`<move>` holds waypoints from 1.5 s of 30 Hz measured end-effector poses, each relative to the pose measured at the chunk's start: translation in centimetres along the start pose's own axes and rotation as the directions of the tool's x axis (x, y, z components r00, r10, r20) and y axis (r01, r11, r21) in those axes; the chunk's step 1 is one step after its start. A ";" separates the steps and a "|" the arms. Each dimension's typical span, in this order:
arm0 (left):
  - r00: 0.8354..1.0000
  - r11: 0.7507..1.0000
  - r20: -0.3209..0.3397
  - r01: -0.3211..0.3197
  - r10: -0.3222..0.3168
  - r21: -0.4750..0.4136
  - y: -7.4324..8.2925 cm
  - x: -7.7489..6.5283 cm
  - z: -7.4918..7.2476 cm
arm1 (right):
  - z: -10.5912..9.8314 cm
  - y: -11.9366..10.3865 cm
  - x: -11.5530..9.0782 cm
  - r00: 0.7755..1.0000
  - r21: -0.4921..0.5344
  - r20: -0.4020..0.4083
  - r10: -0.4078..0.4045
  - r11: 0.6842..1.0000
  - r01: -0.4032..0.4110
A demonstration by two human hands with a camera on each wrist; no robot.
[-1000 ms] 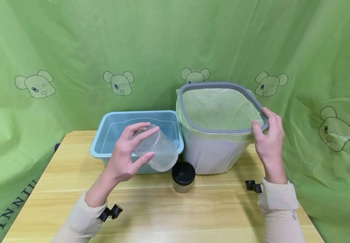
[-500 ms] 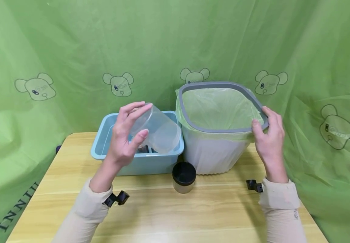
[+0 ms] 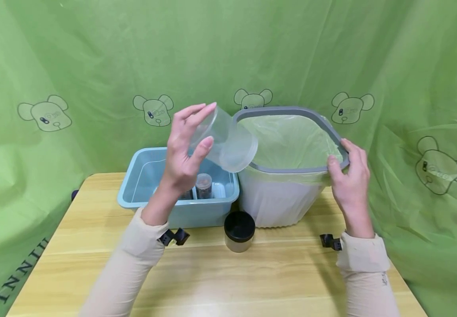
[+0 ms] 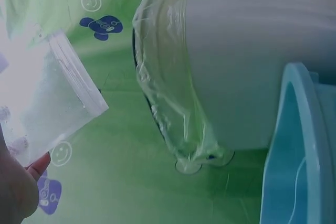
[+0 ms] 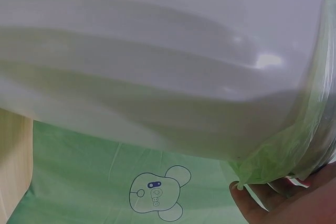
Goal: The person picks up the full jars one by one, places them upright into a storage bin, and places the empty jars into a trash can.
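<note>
My left hand grips a clear plastic cup by its base end, thumb on one side and fingers on the other. The cup is tilted, its wider end facing down and right beside the left rim of the trash can. In the left wrist view the cup looks see-through, with a few blurred marks near the hand. My right hand grips the can's grey rim at its right corner, thumb inside. A pale green bag lines the can and folds over its outside.
Left of the can stands a light blue basin holding small clear-lidded jars with dark contents. A jar with a black lid stands in front, between basin and can. A green curtain hangs behind the wooden table.
My left hand has lifted the cup up and right, from above the basin to the can's left rim. Jars in the basin have come into sight. The right hand stays on the rim.
</note>
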State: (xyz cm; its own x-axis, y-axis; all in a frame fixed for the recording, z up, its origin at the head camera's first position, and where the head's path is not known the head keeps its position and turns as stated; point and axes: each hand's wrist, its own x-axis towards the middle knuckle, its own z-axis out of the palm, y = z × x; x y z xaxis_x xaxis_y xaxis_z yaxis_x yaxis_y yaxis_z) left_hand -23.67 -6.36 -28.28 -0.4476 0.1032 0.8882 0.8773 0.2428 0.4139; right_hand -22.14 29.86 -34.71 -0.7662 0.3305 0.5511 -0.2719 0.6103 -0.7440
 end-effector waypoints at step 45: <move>0.908 0.975 0.411 -0.016 -0.078 0.220 -3.4 -1.3 10.2 | -0.1 -0.2 0.0 1.000 -0.001 0.002 0.006 1.000 -0.006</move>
State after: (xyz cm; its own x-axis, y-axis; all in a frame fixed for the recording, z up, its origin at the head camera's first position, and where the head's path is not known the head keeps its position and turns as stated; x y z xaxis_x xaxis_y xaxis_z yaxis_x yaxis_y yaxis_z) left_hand -27.88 2.51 -32.86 -0.5463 0.4711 0.6925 0.8246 0.4476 0.3460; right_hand -22.01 29.78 -34.56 -0.7690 0.3323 0.5462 -0.2672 0.6091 -0.7468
